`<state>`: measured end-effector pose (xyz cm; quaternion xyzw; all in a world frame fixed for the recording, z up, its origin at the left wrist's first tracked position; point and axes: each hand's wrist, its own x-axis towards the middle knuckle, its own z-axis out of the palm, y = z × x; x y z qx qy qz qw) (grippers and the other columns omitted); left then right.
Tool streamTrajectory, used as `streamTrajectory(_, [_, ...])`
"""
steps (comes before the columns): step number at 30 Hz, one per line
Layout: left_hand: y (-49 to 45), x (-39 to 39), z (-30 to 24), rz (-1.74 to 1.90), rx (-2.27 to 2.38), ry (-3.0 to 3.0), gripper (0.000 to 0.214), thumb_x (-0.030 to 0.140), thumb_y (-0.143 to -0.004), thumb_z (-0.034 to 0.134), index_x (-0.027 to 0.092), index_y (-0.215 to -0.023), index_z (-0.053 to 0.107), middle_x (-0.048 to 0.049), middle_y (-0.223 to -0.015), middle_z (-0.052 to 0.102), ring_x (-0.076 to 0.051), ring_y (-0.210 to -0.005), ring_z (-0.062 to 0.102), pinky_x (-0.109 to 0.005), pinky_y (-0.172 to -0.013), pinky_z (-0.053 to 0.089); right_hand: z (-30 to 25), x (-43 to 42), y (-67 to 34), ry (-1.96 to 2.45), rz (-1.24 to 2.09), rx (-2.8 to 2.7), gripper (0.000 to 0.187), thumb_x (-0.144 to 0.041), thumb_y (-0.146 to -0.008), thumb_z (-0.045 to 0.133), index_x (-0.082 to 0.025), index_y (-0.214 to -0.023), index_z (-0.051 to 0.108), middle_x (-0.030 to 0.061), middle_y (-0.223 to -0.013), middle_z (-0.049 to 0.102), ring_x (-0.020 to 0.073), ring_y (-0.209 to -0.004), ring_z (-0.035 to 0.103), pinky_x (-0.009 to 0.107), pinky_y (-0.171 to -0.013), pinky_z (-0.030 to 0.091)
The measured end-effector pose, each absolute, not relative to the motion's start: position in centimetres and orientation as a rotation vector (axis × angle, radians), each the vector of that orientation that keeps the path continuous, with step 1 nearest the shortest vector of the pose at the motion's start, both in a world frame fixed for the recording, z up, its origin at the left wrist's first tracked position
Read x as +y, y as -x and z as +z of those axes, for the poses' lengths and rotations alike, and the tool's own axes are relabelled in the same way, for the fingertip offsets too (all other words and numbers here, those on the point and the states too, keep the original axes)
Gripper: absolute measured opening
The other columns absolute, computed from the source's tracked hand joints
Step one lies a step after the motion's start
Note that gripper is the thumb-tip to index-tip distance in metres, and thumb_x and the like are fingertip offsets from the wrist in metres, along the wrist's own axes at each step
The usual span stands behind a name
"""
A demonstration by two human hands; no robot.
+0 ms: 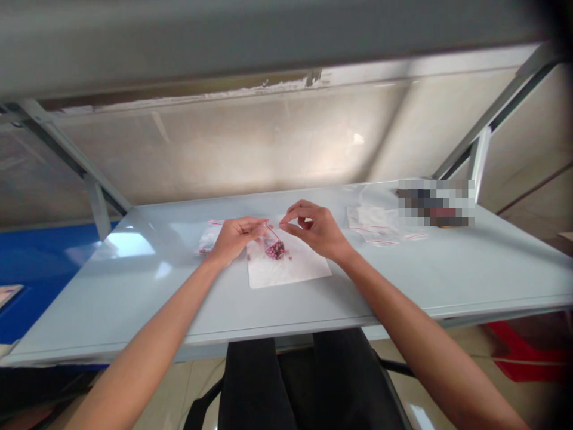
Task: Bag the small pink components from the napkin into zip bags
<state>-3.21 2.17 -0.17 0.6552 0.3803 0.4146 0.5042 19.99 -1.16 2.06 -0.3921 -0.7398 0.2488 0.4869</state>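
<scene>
My left hand [235, 239] pinches the edge of a small clear zip bag [271, 229] with a red seal line. Below the bag's seal is a cluster of small pink and dark purple beads [275, 250]; whether all of them are inside the bag or some lie under it I cannot tell. A few loose beads are beside the cluster on a white sheet [286, 273]. Just to the right of the bag, my right hand [313, 226] has its thumb and forefinger drawn together; anything between the fingertips is too small to make out.
Left of the sheet, partly behind my left hand, lie filled zip bags [208, 237]. Flat zip bags [371, 226] with red lines are spread on the right of the pale table [215, 310]. Behind them is a blurred-out item [434, 204]. A shelf [268, 42] overhangs the table.
</scene>
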Motion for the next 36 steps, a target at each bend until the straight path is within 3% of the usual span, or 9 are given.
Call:
streamTrajectory(6, [2.7, 1.6, 0.1, 1.010, 0.908, -1.592, 0.046, 0.040, -0.077, 0.082, 0.015, -0.115, 0.075, -0.0123, -0.102, 0.078, -0.023, -0.087, 0.074, -0.033, -0.078, 0.058, 1.8, -0.8, -19.9, 0.980, 0.654, -1.816, 0.026, -0.037, -0.093, 0.061, -0.019, -0.094, 0.079, 0.0082, -0.096, 0.073, 0.0147, -0.078, 0.062, 0.026, -0.065, 0.047])
streamTrajectory(10, [2.9, 1.7, 0.3, 1.069, 0.911, -1.538, 0.055, 0.040, -0.077, 0.082, 0.013, -0.123, 0.070, -0.0128, -0.099, 0.077, -0.023, -0.084, 0.073, -0.033, -0.069, 0.060, 1.7, -0.5, -21.5, 1.200, 0.738, -2.043, 0.014, -0.031, -0.081, 0.072, -0.019, -0.083, 0.079, 0.0035, -0.079, 0.075, 0.0132, -0.064, 0.059, 0.026, -0.062, 0.044])
streamTrajectory(14, [3.0, 1.9, 0.3, 1.123, 0.925, -1.506, 0.053, 0.039, -0.075, 0.084, 0.013, -0.119, 0.071, -0.0114, -0.095, 0.077, -0.022, -0.085, 0.073, -0.032, -0.068, 0.061, 1.2, -0.5, -22.0, 1.218, 0.892, -2.265, 0.010, -0.029, -0.072, 0.079, -0.020, -0.077, 0.080, 0.0012, -0.072, 0.074, 0.0137, -0.064, 0.061, 0.025, -0.059, 0.042])
streamTrajectory(18, [3.0, 1.8, 0.3, 1.105, 0.908, -1.498, 0.053, 0.039, -0.075, 0.084, 0.013, -0.119, 0.071, -0.0116, -0.096, 0.077, -0.022, -0.083, 0.073, -0.032, -0.067, 0.061, 1.1, -0.4, -22.1, 1.174, 0.905, -2.303, 0.007, -0.025, -0.076, 0.074, -0.020, -0.077, 0.080, 0.0018, -0.075, 0.075, 0.0145, -0.066, 0.063, 0.025, -0.062, 0.044])
streamTrajectory(25, [2.5, 1.1, 0.7, 0.963, 0.899, -1.575, 0.048, 0.039, -0.075, 0.083, 0.014, -0.116, 0.074, -0.0127, -0.095, 0.078, -0.023, -0.080, 0.074, -0.032, -0.069, 0.059, 1.8, -0.5, -21.0, 1.004, 0.728, -1.824, 0.022, -0.038, -0.086, 0.069, -0.017, -0.089, 0.077, 0.0062, -0.092, 0.075, 0.0140, -0.073, 0.062, 0.027, -0.066, 0.047])
streamTrajectory(31, [2.2, 1.1, 0.5, 0.968, 0.877, -1.583, 0.048, 0.038, -0.075, 0.084, 0.014, -0.115, 0.074, -0.0119, -0.094, 0.078, -0.022, -0.077, 0.074, -0.031, -0.066, 0.059, 1.6, -0.6, -20.2, 0.948, 0.767, -1.862, 0.025, -0.036, -0.093, 0.061, -0.019, -0.096, 0.078, 0.0079, -0.098, 0.074, 0.0150, -0.081, 0.064, 0.027, -0.069, 0.049])
streamTrajectory(36, [2.6, 1.4, 0.6, 1.105, 0.868, -1.475, 0.055, 0.040, -0.074, 0.084, 0.013, -0.120, 0.069, -0.0108, -0.094, 0.075, -0.022, -0.080, 0.072, -0.034, -0.063, 0.063, 0.9, 0.0, -21.4, 1.248, 0.679, -2.035, 0.013, -0.022, -0.082, 0.068, -0.019, -0.085, 0.080, 0.0034, -0.080, 0.076, 0.0127, -0.063, 0.059, 0.026, -0.064, 0.045])
